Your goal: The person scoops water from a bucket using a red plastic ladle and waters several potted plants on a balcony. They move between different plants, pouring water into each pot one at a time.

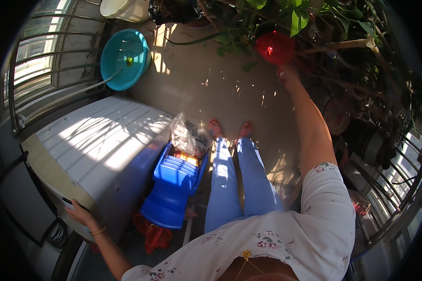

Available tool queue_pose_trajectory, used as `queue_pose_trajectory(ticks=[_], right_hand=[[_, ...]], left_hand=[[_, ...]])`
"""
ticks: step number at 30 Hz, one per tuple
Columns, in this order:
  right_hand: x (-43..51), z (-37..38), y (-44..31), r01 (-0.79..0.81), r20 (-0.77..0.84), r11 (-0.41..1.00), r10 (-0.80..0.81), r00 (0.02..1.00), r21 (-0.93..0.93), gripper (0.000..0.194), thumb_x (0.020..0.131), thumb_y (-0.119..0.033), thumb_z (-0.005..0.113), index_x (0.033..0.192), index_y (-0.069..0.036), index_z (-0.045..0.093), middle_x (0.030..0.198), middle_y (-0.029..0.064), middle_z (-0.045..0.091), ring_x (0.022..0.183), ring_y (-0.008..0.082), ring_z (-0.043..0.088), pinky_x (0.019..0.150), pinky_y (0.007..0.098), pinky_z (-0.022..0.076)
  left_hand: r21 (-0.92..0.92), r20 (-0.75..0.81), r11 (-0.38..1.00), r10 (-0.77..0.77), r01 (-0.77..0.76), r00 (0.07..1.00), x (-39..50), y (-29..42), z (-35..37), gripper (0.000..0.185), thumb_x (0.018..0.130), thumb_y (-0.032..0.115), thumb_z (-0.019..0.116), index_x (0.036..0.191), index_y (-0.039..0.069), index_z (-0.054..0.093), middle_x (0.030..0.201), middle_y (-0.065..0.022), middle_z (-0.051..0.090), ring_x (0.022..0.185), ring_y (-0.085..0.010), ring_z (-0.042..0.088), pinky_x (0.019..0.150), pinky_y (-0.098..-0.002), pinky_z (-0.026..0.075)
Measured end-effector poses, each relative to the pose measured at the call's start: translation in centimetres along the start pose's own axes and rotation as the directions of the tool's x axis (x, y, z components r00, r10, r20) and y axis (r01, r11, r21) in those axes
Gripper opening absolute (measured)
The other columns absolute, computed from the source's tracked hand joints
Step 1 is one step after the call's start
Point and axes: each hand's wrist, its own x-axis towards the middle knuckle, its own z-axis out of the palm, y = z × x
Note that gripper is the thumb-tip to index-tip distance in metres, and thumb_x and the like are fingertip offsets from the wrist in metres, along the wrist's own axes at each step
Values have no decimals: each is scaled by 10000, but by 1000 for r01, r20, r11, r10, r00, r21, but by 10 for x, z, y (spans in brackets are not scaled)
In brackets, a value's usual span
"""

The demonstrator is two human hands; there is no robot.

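My right hand (287,78) reaches far forward, closed around the handle of a red plastic dipper (275,48). The dipper's round bowl is among the leaves of the potted plants (299,21), and sunlight glints on it. Down at the left, my left hand (79,213) is at the near edge of a large white box-shaped appliance (102,137). Its fingers lie against a narrow dark and pale strip (70,203) there. Whether they grip that strip or only rest on it is unclear.
A turquoise basin (109,58) with a pale hose (74,95) running into it stands by the railing (59,33). Beside my legs are a blue plastic bin (174,196), a clear plastic bag (186,135) and a red bag (156,239). A cream bucket (132,10) stands farther off.
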Motion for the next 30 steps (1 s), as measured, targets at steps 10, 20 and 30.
queue_pose_trajectory(ticks=[10, 20, 30], right_hand=[[-90, -30, 78, -121, 56, 910, 108, 993, 396, 241, 810, -171, 528, 1045, -138, 483, 833, 43, 581, 624, 119, 534, 470, 256, 426], [-167, -36, 42, -236, -56, 967, 242, 969, 91, 560, 821, -171, 481, 1349, -207, 298, 805, 61, 565, 563, 127, 509, 439, 245, 387], [11, 17, -78, -193, -91, 967, 210, 973, 167, 195, 815, -149, 495, 1008, -174, 476, 852, 111, 576, 589, 150, 570, 451, 252, 427]], left_hand=[[42, -5, 999, -25, 25, 1000, -3, 9, 0, 671, 858, 426, 491, 1251, -103, 363, 1269, -264, 405, 1172, -391, 383, 985, -421, 294], [82, -29, 997, 10, -8, 1000, -9, 8, 1, 646, 860, 426, 501, 1230, -92, 391, 1237, -268, 432, 1146, -399, 399, 967, -428, 303], [86, -14, 996, 14, -13, 1000, -9, 8, 0, 663, 861, 422, 500, 1254, -95, 365, 1257, -273, 414, 1162, -403, 385, 986, -423, 291]])
